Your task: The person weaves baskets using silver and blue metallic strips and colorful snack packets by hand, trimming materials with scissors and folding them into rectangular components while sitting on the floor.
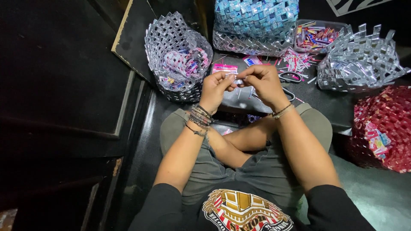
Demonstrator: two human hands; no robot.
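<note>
The person sits cross-legged on a dark floor [141,141], both forearms reaching forward over the knees. The left hand [214,89] and the right hand [263,82] meet in front of the body, fingertips almost touching. Between them they pinch a small silvery folded strip [234,77]; the thumb and forefinger of each hand are closed on one end of it, so the strip bridges the small gap between the two hands. Several bracelets [199,117] circle the left wrist, and a thin band [282,111] circles the right.

Just beyond the right hand lie black-handled scissors [289,77], partly hidden by the fingers. Just past both hands, pink and blue wrappers [225,67] lie flat, and further to the right is a scatter of small cut strips [295,60].

Beyond the left hand and a little to its outer side stands a silver woven basket [171,38] holding folded pieces. Straight ahead rises a taller blue and silver woven basket [252,25]. Behind the scatter sits a clear tub [319,34] of coloured strips. Out past the right hand lies another silver woven piece [361,60], and nearer, a red woven basket [383,124].
</note>
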